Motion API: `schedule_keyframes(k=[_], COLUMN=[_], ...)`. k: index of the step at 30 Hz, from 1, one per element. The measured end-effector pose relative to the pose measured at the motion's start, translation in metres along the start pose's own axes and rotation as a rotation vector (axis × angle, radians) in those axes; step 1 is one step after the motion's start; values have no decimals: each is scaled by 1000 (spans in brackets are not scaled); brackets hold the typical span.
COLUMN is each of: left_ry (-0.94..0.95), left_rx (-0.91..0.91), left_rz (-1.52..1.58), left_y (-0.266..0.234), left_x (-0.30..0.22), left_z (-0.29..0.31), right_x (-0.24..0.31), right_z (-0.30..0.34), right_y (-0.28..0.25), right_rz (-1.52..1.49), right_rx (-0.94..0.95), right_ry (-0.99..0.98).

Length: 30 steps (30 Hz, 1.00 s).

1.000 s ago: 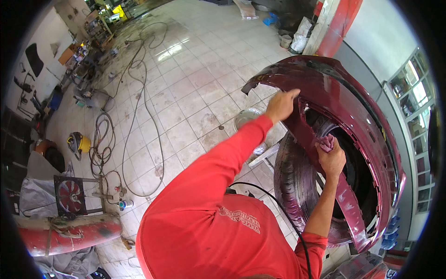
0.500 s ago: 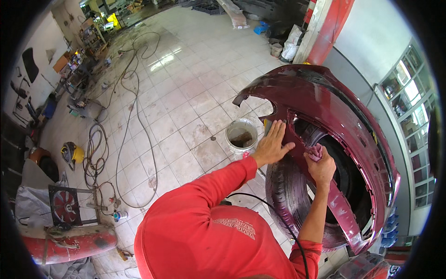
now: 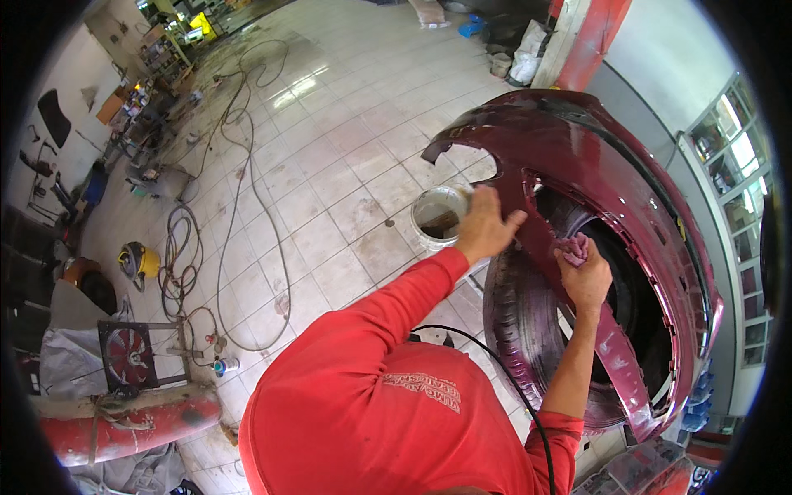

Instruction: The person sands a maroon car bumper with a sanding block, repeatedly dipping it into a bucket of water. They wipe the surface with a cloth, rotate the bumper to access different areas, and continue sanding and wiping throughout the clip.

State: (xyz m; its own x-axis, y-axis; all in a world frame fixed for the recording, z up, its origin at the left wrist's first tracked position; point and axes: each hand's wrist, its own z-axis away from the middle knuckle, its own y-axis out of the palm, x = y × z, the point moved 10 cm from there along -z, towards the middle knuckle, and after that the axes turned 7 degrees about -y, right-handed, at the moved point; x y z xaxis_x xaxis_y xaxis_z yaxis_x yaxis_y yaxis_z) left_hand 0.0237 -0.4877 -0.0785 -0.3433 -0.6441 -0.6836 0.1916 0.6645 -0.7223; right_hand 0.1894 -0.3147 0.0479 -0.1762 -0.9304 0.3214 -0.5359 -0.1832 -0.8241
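Observation:
A dark red car bumper (image 3: 561, 124) rests with its inner side partly over tires. My right hand (image 3: 587, 285) is closed around a crumpled pinkish rag (image 3: 573, 249), against the narrow red strip of the bumper. My left hand (image 3: 488, 229) is at the bumper's left edge, beside the white bucket (image 3: 437, 216). Its fingers are stretched out and the thumb stands apart, slightly smeared by motion. Whether anything lies under its palm is hidden. Below the bumper, a tire (image 3: 524, 330) has purplish smears on its tread.
Inside the bucket is a brownish thing in murky contents. A black cable (image 3: 503, 371) runs past my right arm. Long hoses (image 3: 247, 165) snake over the tiled floor. At the left are a yellow vacuum-like machine (image 3: 144, 262), a fan (image 3: 128, 355) and a red cylinder (image 3: 148, 422).
My left hand, flat on the bumper's edge over a greyish-yellow piece before, now shows motion blur and its fingers reach nearer the bucket. The right hand still grips the rag. The view has shifted slightly.

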Motion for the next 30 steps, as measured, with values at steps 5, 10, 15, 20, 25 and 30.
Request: schedule_keyframes(k=[5, 10, 15, 20, 25, 30], left_ry=[69, 79, -52, 117, -33, 114], left_rx=[4, -81, -38, 87, 76, 66], left_rz=[129, 34, 153, 101, 125, 152], left_y=[-8, 0, -8, -5, -4, 2], left_x=[-6, -39, 26, -48, 5, -28], left_z=[3, 16, -24, 29, -21, 13], right_x=[6, 4, 17, 4, 7, 5], right_z=[2, 1, -3, -2, -1, 0], right_y=[-4, -2, -3, -4, -1, -3], right_rz=[0, 3, -5, 8, 33, -9], right_rx=[-5, 11, -4, -4, 28, 31], right_ry=[-19, -3, -52, -13, -9, 17])
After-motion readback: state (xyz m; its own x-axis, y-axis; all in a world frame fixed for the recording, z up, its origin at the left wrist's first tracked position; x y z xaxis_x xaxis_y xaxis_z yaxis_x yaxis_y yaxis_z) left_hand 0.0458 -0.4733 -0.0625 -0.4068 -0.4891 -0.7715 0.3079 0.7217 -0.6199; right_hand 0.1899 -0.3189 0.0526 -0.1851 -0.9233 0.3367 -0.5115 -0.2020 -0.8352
